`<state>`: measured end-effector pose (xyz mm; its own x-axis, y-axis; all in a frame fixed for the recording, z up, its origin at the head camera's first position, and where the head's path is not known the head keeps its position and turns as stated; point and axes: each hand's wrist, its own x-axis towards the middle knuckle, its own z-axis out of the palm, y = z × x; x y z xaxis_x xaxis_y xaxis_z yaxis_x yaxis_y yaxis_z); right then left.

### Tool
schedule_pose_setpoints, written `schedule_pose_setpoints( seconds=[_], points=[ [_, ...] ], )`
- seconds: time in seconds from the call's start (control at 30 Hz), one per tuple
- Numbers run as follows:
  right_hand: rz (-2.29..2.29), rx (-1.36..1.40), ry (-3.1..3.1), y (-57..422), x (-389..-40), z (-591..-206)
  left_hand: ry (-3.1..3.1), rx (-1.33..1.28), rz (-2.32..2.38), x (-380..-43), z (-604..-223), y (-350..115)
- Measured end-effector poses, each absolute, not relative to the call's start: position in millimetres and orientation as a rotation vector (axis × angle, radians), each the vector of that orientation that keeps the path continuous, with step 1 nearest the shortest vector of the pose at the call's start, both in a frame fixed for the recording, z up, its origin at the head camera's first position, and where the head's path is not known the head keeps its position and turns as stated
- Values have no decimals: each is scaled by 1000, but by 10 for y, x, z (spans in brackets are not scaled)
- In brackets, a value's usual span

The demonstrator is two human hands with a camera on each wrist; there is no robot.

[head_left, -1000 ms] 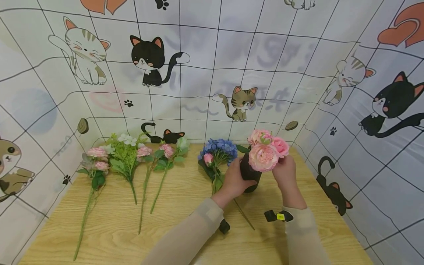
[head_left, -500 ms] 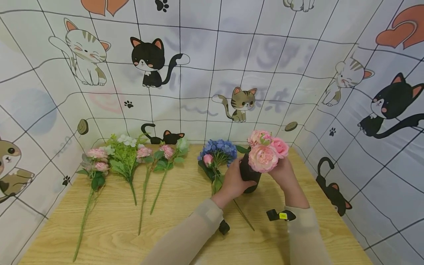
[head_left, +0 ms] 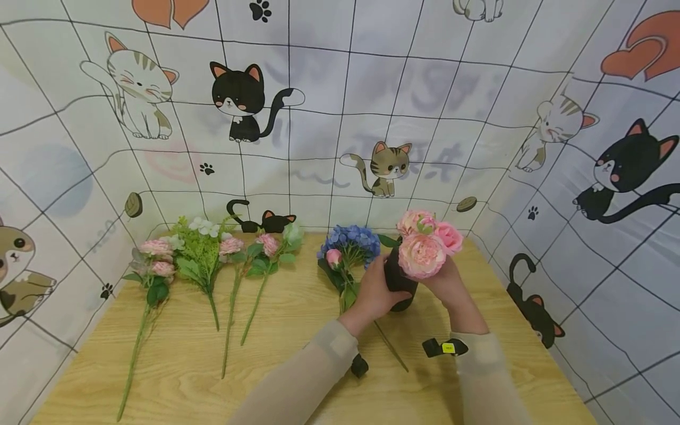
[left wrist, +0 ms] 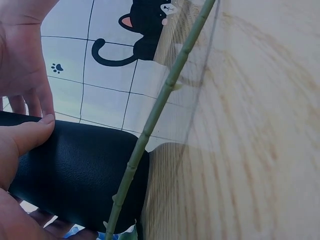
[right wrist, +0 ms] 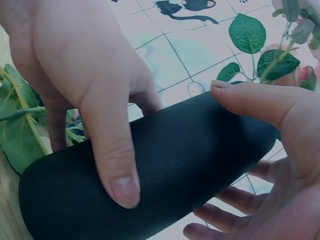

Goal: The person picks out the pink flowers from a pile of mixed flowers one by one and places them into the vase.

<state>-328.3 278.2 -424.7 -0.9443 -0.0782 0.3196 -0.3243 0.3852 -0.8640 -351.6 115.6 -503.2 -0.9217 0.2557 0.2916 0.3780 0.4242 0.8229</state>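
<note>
The left hand has its thumb and fingers clamped around the black vase, while the right hand holds its fingers spread at the upper part, thumb tip touching near the mouth; how firmly it presses I cannot tell. Pink blooms crown the vase, which stands on the wooden table, just right of a blue flower, with more flower stems lying farther left.
</note>
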Motion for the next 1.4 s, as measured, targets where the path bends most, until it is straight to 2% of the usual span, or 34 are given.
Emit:
schedule_pose_setpoints(
  seconds=[0.13,0.6,1.4],
  points=[
    [1596,277,-2390,2740,-3284,-4279,-2547,-567,-1517,-3509,-5037,1158],
    [1067,240,-2574,2623,-3340,-4320,-2502,-606,-1547,-3483,-5037,1195],
    [1029,228,-2610,2569,-3371,-4321,-2501,-580,-1519,-3492,-5038,1168]
  ],
)
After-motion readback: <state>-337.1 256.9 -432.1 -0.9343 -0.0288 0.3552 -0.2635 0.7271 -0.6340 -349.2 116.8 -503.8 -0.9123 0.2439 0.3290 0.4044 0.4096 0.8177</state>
